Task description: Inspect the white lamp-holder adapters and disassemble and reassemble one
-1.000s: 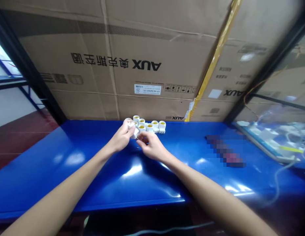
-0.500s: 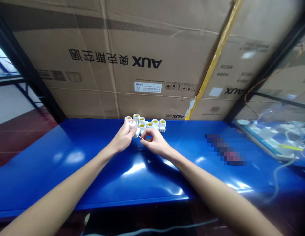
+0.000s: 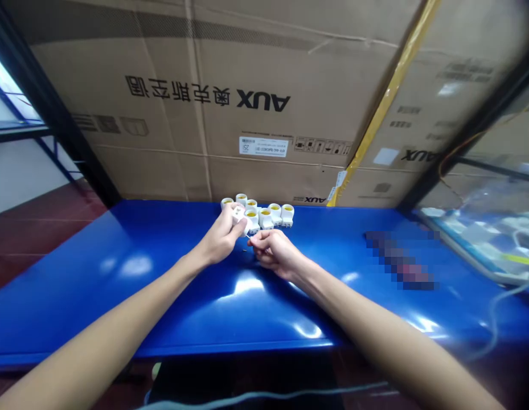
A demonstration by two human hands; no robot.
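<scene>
In the head view, my left hand [image 3: 218, 238] is closed around a white plastic lamp socket [image 3: 238, 214], its holed face turned up. My right hand [image 3: 276, 250] pinches a thin, light-coloured rod [image 3: 249, 236] between thumb and fingertips. The rod points up and left at the lower part of the held socket; whether its tip touches is too small to tell. Just behind my hands, several white lamp sockets [image 3: 287, 213] with yellow insides and plug pins stand grouped. A tiny metallic piece [image 3: 244, 250] lies on the table below the held socket.
The glossy blue table [image 3: 179, 307] backs onto a large cardboard carton [image 3: 170, 154] with yellow tape. A pixelated dark object [image 3: 398, 262] lies to the right. Farther right is a tray [image 3: 473, 259] of white parts, with a pale cable [image 3: 493, 324] hanging nearby.
The view has shifted slightly. My right hand has opened out a little from the held socket and turned, still pinching the rod. My left hand keeps its grip on the socket.
</scene>
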